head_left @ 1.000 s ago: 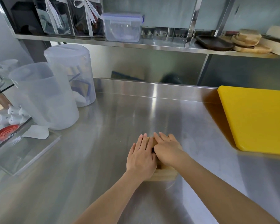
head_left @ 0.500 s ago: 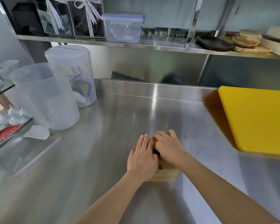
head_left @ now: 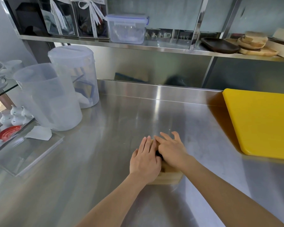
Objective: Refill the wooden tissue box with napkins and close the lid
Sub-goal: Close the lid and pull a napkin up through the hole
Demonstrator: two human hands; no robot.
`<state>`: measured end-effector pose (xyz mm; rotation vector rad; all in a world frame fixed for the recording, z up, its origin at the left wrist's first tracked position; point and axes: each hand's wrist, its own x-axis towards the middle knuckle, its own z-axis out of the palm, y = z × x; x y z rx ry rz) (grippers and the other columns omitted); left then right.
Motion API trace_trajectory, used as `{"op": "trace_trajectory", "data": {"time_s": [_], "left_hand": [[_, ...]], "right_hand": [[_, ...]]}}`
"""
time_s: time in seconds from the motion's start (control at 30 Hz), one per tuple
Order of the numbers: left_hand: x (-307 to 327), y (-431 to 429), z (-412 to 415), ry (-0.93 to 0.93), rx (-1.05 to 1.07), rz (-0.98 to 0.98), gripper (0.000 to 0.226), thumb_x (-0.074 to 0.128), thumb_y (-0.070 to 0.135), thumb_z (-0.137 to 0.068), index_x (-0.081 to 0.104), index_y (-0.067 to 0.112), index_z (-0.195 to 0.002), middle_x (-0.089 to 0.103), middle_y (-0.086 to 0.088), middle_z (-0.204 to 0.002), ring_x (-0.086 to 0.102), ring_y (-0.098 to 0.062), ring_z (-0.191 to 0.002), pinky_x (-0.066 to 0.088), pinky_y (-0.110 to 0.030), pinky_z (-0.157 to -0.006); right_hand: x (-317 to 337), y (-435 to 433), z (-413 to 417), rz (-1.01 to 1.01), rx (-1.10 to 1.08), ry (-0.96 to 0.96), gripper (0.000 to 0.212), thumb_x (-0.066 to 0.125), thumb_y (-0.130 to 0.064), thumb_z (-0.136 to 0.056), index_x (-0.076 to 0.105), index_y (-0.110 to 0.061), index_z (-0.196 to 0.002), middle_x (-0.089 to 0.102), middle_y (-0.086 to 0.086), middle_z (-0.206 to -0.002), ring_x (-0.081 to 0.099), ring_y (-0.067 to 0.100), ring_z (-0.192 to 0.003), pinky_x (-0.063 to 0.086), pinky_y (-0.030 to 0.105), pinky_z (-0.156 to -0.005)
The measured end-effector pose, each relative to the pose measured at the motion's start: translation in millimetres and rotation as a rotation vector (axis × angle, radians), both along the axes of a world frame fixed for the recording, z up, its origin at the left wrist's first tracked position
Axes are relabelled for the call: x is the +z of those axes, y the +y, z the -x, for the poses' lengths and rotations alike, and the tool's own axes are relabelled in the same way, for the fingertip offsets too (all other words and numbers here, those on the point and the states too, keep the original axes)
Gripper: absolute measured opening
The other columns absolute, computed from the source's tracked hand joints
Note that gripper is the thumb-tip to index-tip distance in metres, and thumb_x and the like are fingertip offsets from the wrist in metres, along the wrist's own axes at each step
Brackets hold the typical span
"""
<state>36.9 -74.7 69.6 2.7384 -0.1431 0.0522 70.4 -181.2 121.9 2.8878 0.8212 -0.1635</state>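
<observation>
The wooden tissue box (head_left: 168,177) lies on the steel counter (head_left: 105,161) near the front, mostly covered by both hands; only its near light-wood side shows. My left hand (head_left: 144,161) lies flat on the left of its top, fingers straight and together. Over the right of the top is my right hand (head_left: 171,149), fingers stretched forward and spread. A dark gap (head_left: 159,155) shows between the two hands. The lid's state and any napkins inside are hidden.
Two translucent plastic pitchers (head_left: 51,99) stand at the back left. In front of them, a white folded paper (head_left: 38,133) lies on a clear acrylic sheet (head_left: 28,154). A yellow cutting board (head_left: 261,122) lies at the right. A shelf with containers runs above.
My right hand's fingers went from flat to curled, and now stretch forward and spread. My left hand has stayed flat on the box.
</observation>
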Motion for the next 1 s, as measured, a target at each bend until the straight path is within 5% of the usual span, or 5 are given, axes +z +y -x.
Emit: {"op": "trace_trajectory", "data": {"time_s": [0.47, 0.7, 0.87, 1.0], "left_hand": [[-2, 1, -1, -0.021, -0.020, 0.007, 0.076, 0.001, 0.042, -0.071, 0.023, 0.024, -0.142, 0.010, 0.004, -0.158, 0.000, -0.009, -0.144, 0.023, -0.038, -0.110], [-3, 4, 0, -0.059, -0.058, 0.023, 0.073, 0.001, 0.043, -0.073, 0.033, 0.020, -0.134, 0.017, -0.001, -0.156, 0.005, -0.014, -0.144, 0.017, -0.038, -0.113], [0, 12, -4, -0.091, -0.239, 0.151, 0.045, 0.029, 0.030, -0.082, 0.052, 0.018, -0.119, 0.044, 0.006, -0.138, 0.021, -0.012, -0.138, 0.004, -0.024, -0.104], [17, 11, -16, 0.074, -0.311, 0.124, 0.031, 0.043, 0.032, -0.079, 0.056, 0.015, -0.102, 0.052, 0.001, -0.120, 0.038, -0.017, -0.118, 0.021, -0.028, -0.096]], "right_hand": [[-5, -20, -3, -0.204, 0.055, -0.001, 0.022, 0.053, -0.022, -0.088, 0.073, -0.012, -0.088, 0.045, -0.001, -0.137, 0.024, 0.017, -0.135, 0.004, 0.046, -0.109], [5, -28, 0, -0.261, 0.010, 0.095, 0.012, 0.052, -0.023, -0.084, 0.050, -0.019, -0.073, 0.051, -0.005, -0.093, 0.041, 0.013, -0.094, 0.020, 0.035, -0.101], [4, -35, 3, -0.421, -0.021, 0.179, 0.010, 0.050, -0.012, -0.083, 0.046, -0.014, -0.074, 0.046, -0.006, -0.069, 0.038, 0.010, -0.070, 0.024, 0.022, -0.082], [9, -37, 5, -0.501, -0.002, 0.220, 0.011, 0.051, -0.009, -0.085, 0.046, -0.016, -0.079, 0.045, -0.012, -0.066, 0.040, 0.009, -0.072, 0.026, 0.004, -0.073]]}}
